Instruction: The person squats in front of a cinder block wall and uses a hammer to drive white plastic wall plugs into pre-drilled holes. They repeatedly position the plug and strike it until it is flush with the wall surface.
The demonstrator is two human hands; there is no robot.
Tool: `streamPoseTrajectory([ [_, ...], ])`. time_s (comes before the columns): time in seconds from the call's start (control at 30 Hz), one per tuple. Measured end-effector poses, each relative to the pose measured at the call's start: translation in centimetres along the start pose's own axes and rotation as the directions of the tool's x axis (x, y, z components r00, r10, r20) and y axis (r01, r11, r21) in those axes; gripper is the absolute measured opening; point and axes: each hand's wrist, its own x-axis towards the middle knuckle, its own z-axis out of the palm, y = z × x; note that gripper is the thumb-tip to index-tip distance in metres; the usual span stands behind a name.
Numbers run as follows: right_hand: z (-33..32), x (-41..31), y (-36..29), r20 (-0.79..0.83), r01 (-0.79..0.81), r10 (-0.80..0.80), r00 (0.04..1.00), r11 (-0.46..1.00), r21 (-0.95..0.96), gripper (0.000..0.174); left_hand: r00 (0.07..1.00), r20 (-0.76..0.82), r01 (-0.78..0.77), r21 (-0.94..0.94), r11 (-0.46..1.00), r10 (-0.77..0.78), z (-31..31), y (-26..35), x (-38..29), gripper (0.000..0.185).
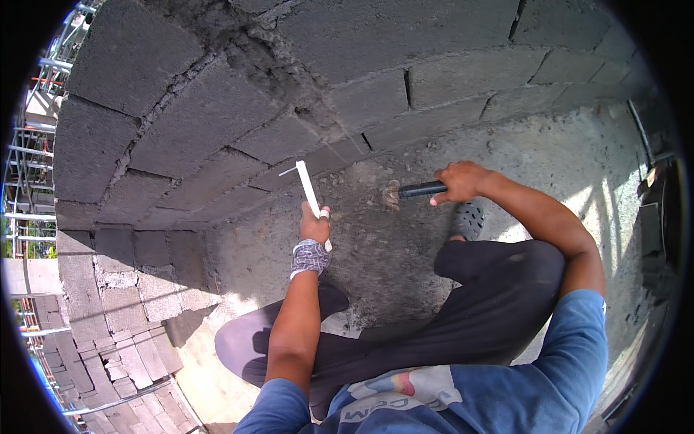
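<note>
My left hand [314, 225] is closed around a narrow white bar [307, 187], which points up toward the block wall. A thin pale piece juts sideways from the bar's tip. A grey patterned cloth band [310, 256] wraps the left wrist. To the right, my right hand [462, 182] grips the black handle of a hammer-like tool [422, 189] held over the concrete floor. Its head, on the left end, is blurred, so its exact kind cannot be told. The two hands are apart, and neither the bar nor the tool plainly touches the wall.
A concrete block wall [374, 103] with rough mortar joints rises ahead; another block wall [116, 282] stands at left. Rubble bits lie along the wall's foot on the concrete floor [379, 260]. A clog-style shoe [469, 219] is near my right hand. Scaffolding [32, 163] shows at far left.
</note>
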Motion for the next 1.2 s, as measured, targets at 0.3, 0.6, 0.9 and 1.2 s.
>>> streamPoseTrajectory([
  [0.3, 1.0, 0.6, -0.1, 0.138, -0.042, 0.038, 0.99, 0.999, 0.021, 0.066, 0.825, -0.151, -0.483, 0.311, 0.819, 0.544, 1.1, 6.6, 1.1, 0.041],
  [0.6, 0.9, 1.4, -0.5, 0.16, -0.005, 0.002, 0.987, 1.0, 0.022, 0.064, 0.974, 0.156, -0.205, 0.29, 0.935, 0.165, 5.7, -0.1, 1.4, 0.041],
  [0.9, 2.0, 1.8, -0.5, 0.192, -0.015, 0.007, 0.981, 0.999, 0.04, 0.061, 0.817, -0.203, -0.532, 0.098, 0.841, 0.54, 5.7, 4.5, 1.5, 0.039],
  [1.2, 1.4, 2.0, -0.6, 0.148, 0.004, -0.01, 0.989, 0.999, 0.04, 0.065, 1.0, 0.012, -0.022, 0.335, 0.942, 0.019, 5.5, -6.4, -1.2, 0.038],
])
